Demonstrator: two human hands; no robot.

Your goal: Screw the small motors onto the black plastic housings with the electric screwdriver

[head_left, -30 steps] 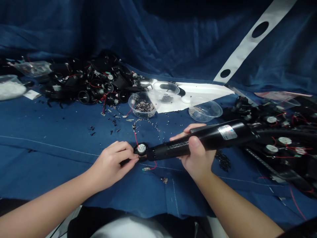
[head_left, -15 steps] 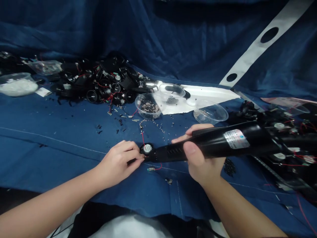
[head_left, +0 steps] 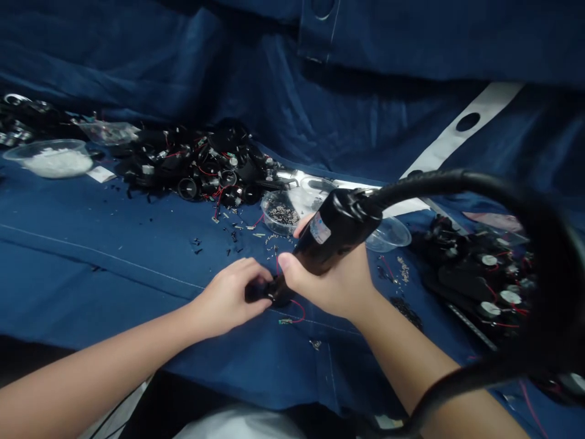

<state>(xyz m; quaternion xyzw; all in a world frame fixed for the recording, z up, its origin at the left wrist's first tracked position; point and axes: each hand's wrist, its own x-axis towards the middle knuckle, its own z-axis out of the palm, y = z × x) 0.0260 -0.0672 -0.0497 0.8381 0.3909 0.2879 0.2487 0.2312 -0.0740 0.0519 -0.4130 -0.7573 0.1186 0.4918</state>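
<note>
My right hand (head_left: 336,283) is wrapped round a black corded electric screwdriver (head_left: 350,216) with a small pale label. The tool slants, its rear end raised towards me and its tip down by my left hand (head_left: 231,296). The left fingers are closed on a small black plastic housing (head_left: 256,291) low over the blue cloth. Both the tip and most of the housing are hidden by my fingers and the tool. A red wire with a small green circuit board (head_left: 286,321) trails from beside the housing onto the cloth.
A clear bowl of small screws (head_left: 280,214) stands behind my hands, near another clear bowl (head_left: 388,235). Heaps of black wired parts lie at back left (head_left: 201,161) and right (head_left: 491,274). The thick black cable (head_left: 479,180) loops over the right side.
The screwdriver has swung from lying nearly flat to a steep slant, its rear end rising. The housing's white disc is now hidden. My left hand keeps its hold, and the view has shifted.
</note>
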